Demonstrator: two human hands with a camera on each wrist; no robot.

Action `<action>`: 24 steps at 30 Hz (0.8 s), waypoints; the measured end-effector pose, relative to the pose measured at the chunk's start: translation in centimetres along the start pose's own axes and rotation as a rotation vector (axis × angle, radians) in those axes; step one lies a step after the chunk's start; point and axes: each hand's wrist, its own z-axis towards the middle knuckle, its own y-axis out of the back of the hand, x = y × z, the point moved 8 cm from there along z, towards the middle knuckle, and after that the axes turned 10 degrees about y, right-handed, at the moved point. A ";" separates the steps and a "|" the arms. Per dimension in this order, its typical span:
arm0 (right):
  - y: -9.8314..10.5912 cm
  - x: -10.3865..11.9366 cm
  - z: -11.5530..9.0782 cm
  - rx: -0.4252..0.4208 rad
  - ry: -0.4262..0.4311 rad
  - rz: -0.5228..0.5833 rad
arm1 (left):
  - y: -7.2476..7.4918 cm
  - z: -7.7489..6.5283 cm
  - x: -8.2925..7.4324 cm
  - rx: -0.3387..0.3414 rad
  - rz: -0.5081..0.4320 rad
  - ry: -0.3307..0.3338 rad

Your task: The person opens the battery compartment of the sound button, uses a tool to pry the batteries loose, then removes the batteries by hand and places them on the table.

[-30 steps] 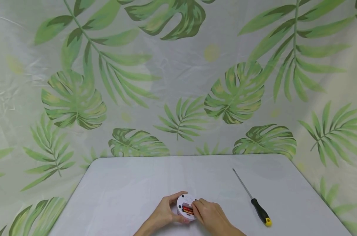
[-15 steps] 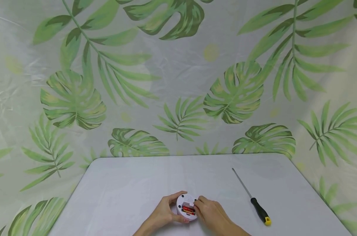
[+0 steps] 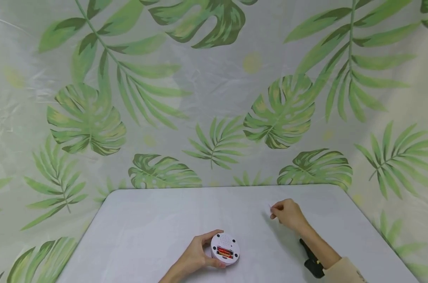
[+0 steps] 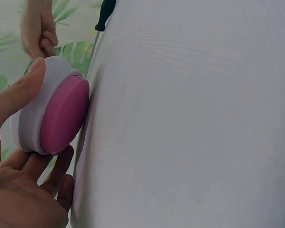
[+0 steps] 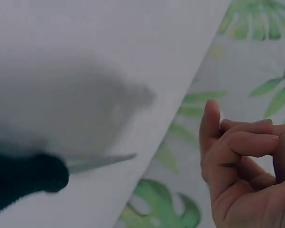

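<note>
A round white device (image 3: 225, 239) sits in my left hand (image 3: 197, 251), battery side up in the head view. Red batteries (image 3: 225, 252) lie in its uncovered compartment, among small black feet and a speaker grille. The left wrist view shows its pink dome (image 4: 64, 116) underneath, with the thumb on one side and fingers curled round the other. Out over the far right of the table, my right hand (image 3: 288, 213) pinches a small pale piece (image 3: 270, 205) at its fingertips. That piece is hidden in the right wrist view, where the fingers (image 5: 247, 142) look curled.
A screwdriver (image 3: 304, 245) lies on the white table (image 3: 146, 220), partly covered by my right forearm in the head view. Its black handle (image 5: 28, 180) looms close in the right wrist view. A leaf-patterned cloth (image 3: 214, 98) hangs behind the table's far edge.
My right hand has left the device and moved right and away from me, with the small pale piece in its fingertips. The batteries show fully now. My left hand has stayed in place.
</note>
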 end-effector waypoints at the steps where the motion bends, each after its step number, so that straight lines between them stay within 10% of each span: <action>1: 0.4 -0.8 0.5 0.012 -0.030 0.016 | 0.0 0.0 0.0 0.000 -0.002 0.000; 12: 0.5 -6.4 3.7 0.051 -0.163 0.039 | 0.1 0.0 0.0 -0.006 -0.002 0.004; 24: 0.4 -5.6 4.2 0.036 -0.041 -0.224 | 0.1 0.2 0.0 0.014 -0.017 -0.007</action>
